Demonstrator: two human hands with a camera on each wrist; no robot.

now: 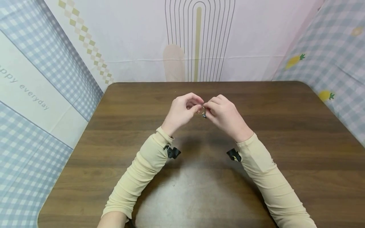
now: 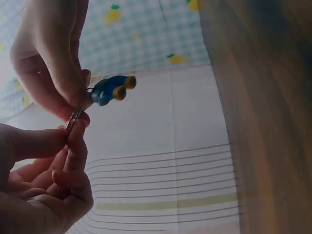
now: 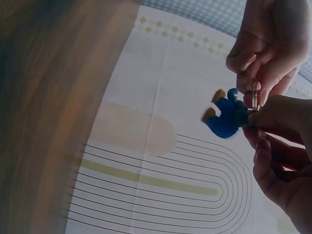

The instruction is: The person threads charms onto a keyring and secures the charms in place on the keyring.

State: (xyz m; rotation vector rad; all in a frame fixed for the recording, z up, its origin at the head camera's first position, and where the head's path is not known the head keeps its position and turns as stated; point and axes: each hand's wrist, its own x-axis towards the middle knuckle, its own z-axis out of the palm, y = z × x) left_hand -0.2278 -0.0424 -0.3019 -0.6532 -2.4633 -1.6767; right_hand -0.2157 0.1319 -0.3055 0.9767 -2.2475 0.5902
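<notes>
Both hands meet over the far middle part of the table, holding a metal key ring between them. My left hand pinches one side of the ring between thumb and fingertips. Opposite it, my right hand pinches the ring close to where a small figurine charm joins it. The charm is blue with orange-yellow feet; it sticks out beside the right fingertips in both wrist views. In the head view the fingers hide part of the ring, and the charm shows as a small dark shape beneath it.
The brown wooden table spreads under both forearms. A white patterned cloth hangs behind its far edge, with blue checked cloth at the sides. Each sleeved wrist carries a black strap mount.
</notes>
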